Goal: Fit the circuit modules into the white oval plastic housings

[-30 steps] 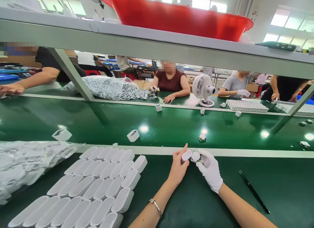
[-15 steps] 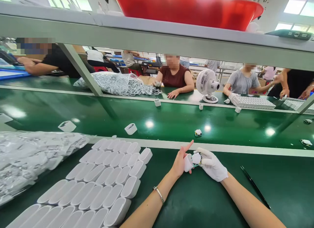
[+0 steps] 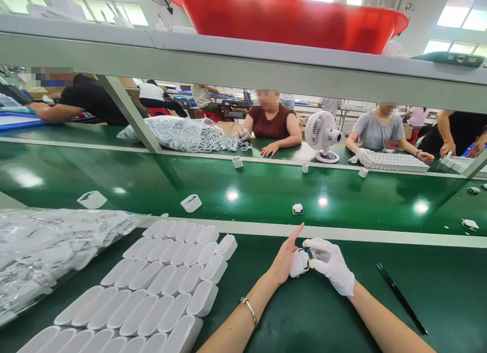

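Note:
My bare left hand [image 3: 282, 260], with a bracelet at the wrist, is closed around a small white plastic housing [image 3: 297, 265]; its index finger points away from me. My white-gloved right hand [image 3: 332, 266] pinches a small circuit board [image 3: 308, 253] at the housing's open right side. The board sits partly inside the opening, and the fingers hide some of it. Left of my hands, rows of white oval housings [image 3: 177, 277] stand close together on the green table. Black tweezers [image 3: 402, 298] lie to the right of my right forearm.
A clear bag of white parts [image 3: 57, 251] lies at the left. Beyond the pale rail, a green belt [image 3: 247, 201] carries white housings and a circuit board with a white top [image 3: 297, 209]. Co-workers sit opposite beside a white fan [image 3: 322, 135]. A shelf with a red basin [image 3: 297, 23] crosses overhead.
The circuit board has gone further into the white housing, covering its white face from view. Parts on the belt have shifted left. The grey-shirted co-worker's raised hand has come down to the white tray.

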Tool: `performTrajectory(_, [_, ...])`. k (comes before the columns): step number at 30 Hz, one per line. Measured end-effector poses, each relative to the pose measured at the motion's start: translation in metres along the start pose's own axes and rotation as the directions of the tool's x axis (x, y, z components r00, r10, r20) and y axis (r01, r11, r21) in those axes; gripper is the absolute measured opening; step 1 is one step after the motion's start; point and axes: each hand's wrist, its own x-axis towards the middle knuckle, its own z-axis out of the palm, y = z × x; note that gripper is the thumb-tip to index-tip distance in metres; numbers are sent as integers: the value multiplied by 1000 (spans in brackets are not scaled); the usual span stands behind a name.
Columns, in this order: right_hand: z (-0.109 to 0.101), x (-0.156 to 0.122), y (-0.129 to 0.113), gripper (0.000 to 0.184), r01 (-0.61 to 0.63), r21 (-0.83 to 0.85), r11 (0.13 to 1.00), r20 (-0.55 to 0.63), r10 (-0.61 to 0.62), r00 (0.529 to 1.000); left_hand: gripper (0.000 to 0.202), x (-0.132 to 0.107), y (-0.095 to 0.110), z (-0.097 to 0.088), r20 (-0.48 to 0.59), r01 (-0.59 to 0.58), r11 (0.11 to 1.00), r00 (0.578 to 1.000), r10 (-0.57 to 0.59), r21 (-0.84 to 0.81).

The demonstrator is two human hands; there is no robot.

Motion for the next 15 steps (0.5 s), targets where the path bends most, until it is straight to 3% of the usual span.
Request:
performTrajectory(7, [4, -5, 8, 40, 77, -39, 996, -63, -79, 995, 86, -1, 2, 3, -52, -112, 994, 992, 112, 11])
performTrajectory(10, [4, -4, 6, 37, 101, -46, 994, -16, -102, 995, 90, 1, 1, 4, -162, -191, 981, 968, 191, 11])
performTrajectory(15, [9, -4, 3, 32, 112, -53, 992, 15, -111, 994, 76, 5, -1, 1, -363, -236, 972, 905, 224, 11])
